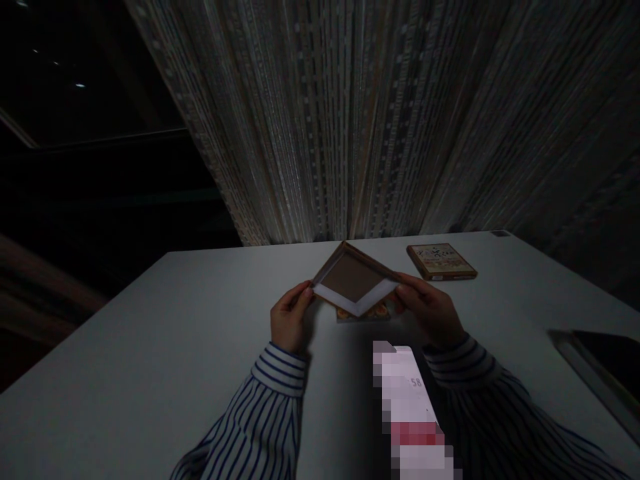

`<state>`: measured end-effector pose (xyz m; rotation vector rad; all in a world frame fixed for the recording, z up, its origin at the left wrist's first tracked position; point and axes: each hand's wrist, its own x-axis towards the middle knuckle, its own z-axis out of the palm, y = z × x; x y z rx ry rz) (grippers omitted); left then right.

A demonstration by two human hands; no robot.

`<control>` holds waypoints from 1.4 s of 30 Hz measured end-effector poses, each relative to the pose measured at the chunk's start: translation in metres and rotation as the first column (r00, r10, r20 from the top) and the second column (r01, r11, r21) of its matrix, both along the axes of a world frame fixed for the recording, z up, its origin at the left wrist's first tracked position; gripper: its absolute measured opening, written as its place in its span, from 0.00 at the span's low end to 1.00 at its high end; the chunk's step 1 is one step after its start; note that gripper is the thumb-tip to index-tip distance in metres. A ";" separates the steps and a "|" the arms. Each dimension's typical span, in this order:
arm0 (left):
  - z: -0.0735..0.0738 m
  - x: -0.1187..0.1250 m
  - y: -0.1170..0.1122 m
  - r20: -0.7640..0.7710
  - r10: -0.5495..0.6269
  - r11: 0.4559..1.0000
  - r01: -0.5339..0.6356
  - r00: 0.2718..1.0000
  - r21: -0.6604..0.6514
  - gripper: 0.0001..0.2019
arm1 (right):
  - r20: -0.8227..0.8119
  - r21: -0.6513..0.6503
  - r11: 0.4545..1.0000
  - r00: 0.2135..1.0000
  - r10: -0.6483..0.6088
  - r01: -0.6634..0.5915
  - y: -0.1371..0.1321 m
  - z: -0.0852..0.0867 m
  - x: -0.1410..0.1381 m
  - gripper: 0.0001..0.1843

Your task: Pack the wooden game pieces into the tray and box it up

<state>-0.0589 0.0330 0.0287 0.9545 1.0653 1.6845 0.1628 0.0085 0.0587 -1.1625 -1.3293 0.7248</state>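
Observation:
A shallow square cardboard box part, like a lid (pixel 350 277), is held up over the white table, turned cornerwise with its hollow side facing me. Its inside is brown with pale inner walls. My left hand (pixel 290 315) pinches its left corner between thumb and fingers. The opposite corner is gripped by my right hand (pixel 429 308). Under the lid lies a flat piece with a patterned top (pixel 365 315) and a grey side; the lid hides most of it. I cannot tell whether the two touch.
On the white table (pixel 225 333), a flat decorated box (pixel 441 261) lies at the back right. A lit phone (pixel 407 383), partly pixelated, is near my right forearm. A dark flat object (pixel 607 367) sits at the right edge. Behind the table hangs a string curtain (pixel 340 133).

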 end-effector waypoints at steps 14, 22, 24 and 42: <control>0.001 -0.001 -0.002 0.002 0.017 1.000 -0.017 1.000 -0.018 0.18 | 0.118 0.031 0.999 0.993 -0.027 0.023 -0.004 0.000 0.000 0.15; 0.005 -0.001 -0.005 0.118 -0.026 0.997 0.034 0.993 -0.063 0.20 | 0.204 0.111 0.992 0.975 -0.089 0.067 -0.006 -0.004 -0.004 0.15; 0.006 -0.001 -0.005 0.157 -0.022 0.997 0.034 0.987 -0.071 0.20 | 0.259 0.135 0.990 0.964 -0.062 0.027 -0.006 -0.005 -0.003 0.16; 0.008 -0.001 -0.006 0.400 -0.229 0.951 0.292 0.888 -0.105 0.13 | 0.466 0.242 0.963 0.885 -0.006 -0.121 -0.002 -0.013 0.003 0.20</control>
